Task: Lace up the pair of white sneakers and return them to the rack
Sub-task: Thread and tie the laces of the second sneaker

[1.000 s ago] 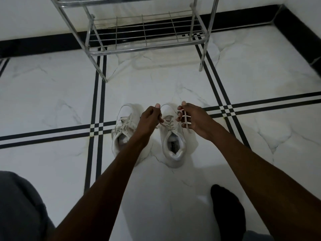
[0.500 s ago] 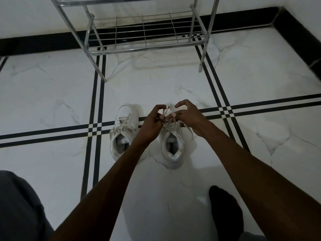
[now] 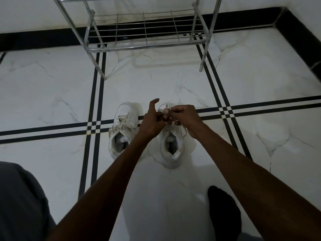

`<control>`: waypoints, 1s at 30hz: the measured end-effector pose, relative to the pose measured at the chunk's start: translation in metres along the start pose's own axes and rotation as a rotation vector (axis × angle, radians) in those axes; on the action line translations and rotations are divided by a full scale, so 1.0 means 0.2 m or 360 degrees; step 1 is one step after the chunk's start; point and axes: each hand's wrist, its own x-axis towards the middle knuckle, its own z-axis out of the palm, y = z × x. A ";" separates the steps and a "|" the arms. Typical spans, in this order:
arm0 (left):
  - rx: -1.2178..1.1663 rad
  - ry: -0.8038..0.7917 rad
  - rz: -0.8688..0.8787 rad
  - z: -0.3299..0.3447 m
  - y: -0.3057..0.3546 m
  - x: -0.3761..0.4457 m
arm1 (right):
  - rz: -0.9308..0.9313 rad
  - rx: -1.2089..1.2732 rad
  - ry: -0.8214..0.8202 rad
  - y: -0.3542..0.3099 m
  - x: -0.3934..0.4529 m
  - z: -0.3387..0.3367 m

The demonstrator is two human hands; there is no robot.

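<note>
Two white sneakers stand side by side on the marble floor, toes pointing away from me. The left sneaker (image 3: 121, 134) has its laces crossed and lies untouched. Over the tongue of the right sneaker (image 3: 172, 150) both hands meet. My left hand (image 3: 152, 120) pinches its white lace (image 3: 163, 108), with the index finger sticking up. My right hand (image 3: 184, 115) is closed around the other part of the same lace, which forms a small loop above the fingers. The front of that shoe is hidden by my hands.
A chrome wire shoe rack (image 3: 145, 46) stands against the wall just beyond the shoes, its lowest shelf bare. My dark-socked foot (image 3: 224, 211) rests at the lower right, and my grey-clad knee (image 3: 19, 202) fills the lower left. A black skirting runs along the wall.
My hands were apart, pulling the lace ends outward; they have come together over the right sneaker and now hold a small loop of lace between them.
</note>
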 end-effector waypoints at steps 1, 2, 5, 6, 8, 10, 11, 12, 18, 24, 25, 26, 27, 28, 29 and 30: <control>-0.0087 -0.0010 -0.0040 0.00 0.00 0.00 | 0.0037 0.0052 0.0083 0.01 0.00 0.02; -0.0195 -0.0018 -0.0091 -0.01 -0.01 0.00 | 0.0079 0.0116 0.0130 0.02 0.01 0.03; -0.0429 0.0018 -0.0230 -0.02 -0.01 0.00 | 0.0120 0.0206 0.0141 0.03 0.01 0.04; -0.0458 0.0028 -0.0258 -0.03 -0.03 0.00 | 0.0073 0.0142 0.0105 0.03 0.01 0.03; -0.0472 0.0044 -0.0299 -0.04 -0.05 0.02 | -0.0094 -0.0115 -0.0033 0.01 0.01 -0.02; -0.0467 0.0045 -0.0332 -0.05 -0.07 0.03 | -0.0218 -0.0405 -0.0201 -0.01 0.02 -0.07; -0.0470 0.0042 -0.0338 -0.06 -0.08 0.04 | -0.0251 -0.0560 -0.0251 -0.02 0.03 -0.09; -0.0468 0.0036 -0.0337 -0.06 -0.08 0.04 | -0.0288 -0.0734 -0.0268 -0.03 0.05 -0.10; -0.0530 0.0047 -0.0362 -0.05 -0.05 0.03 | -0.0681 -0.1119 0.0071 0.02 0.08 -0.04; -0.0322 -0.0096 -0.0201 -0.04 -0.08 0.00 | -0.0382 -0.0541 0.0247 0.04 0.04 -0.01; -0.0228 -0.0066 -0.0158 -0.04 -0.07 0.00 | -0.0315 -0.0451 0.0228 0.04 0.03 -0.01; -0.0132 0.0000 -0.0136 -0.03 -0.07 0.01 | -0.0253 -0.0372 0.0208 0.04 0.03 -0.02; -0.0017 0.0089 -0.0109 -0.03 -0.06 0.02 | -0.0187 -0.0298 0.0182 0.04 0.02 -0.04; 0.0121 0.0172 -0.0073 -0.03 -0.05 0.02 | -0.0117 -0.0232 0.0147 0.03 0.01 -0.05; 0.0263 0.0227 -0.0033 -0.03 -0.04 0.02 | -0.0039 -0.0171 0.0107 0.04 0.01 -0.07; 0.0387 0.0262 0.0002 -0.03 -0.03 0.01 | 0.0037 -0.0120 0.0068 0.05 0.00 -0.09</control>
